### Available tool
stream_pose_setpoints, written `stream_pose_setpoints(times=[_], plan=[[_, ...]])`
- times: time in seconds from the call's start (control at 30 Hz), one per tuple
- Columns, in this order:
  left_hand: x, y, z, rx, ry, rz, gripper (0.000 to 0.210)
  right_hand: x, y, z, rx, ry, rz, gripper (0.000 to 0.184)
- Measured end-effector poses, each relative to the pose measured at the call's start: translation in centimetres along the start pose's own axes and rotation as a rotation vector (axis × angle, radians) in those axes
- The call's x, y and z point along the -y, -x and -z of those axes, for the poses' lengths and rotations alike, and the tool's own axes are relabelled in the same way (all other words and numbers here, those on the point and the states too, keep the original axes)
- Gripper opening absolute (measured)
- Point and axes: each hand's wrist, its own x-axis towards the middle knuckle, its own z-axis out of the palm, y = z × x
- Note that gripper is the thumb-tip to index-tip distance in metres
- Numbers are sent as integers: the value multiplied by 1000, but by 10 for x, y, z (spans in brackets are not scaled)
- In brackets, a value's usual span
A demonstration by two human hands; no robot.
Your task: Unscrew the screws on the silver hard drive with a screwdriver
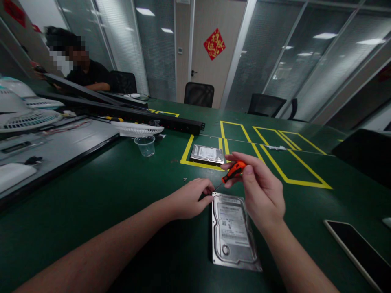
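A silver hard drive (pixel 233 228) lies label up on the green table right in front of me. My right hand (pixel 264 189) grips an orange and black screwdriver (pixel 234 171), whose thin shaft slants down to the drive's far left corner. At that same corner are the bent fingers of my left hand (pixel 195 197), close around the screwdriver's tip, with the thumb by the drive's edge. Whatever sits between those fingertips is too small to make out. Beyond my hands, a second hard drive (pixel 207 154) rests inside a yellow taped rectangle (pixel 187 152).
Small screws (pixel 185 179) lie left of the second drive. Farther left stand a clear plastic cup (pixel 145 145), a white fan grille (pixel 137 129) and a large flat panel (pixel 70 142). A phone (pixel 357 252) lies at right. Across the table, a person (pixel 91 75) handles a long dark panel.
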Motion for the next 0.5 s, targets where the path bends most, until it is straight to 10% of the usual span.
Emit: stream_pose_setpoints(times=[0.5], plan=[[3, 0, -2, -8, -3, -7, 15, 1, -1, -4, -110, 31, 1, 19]])
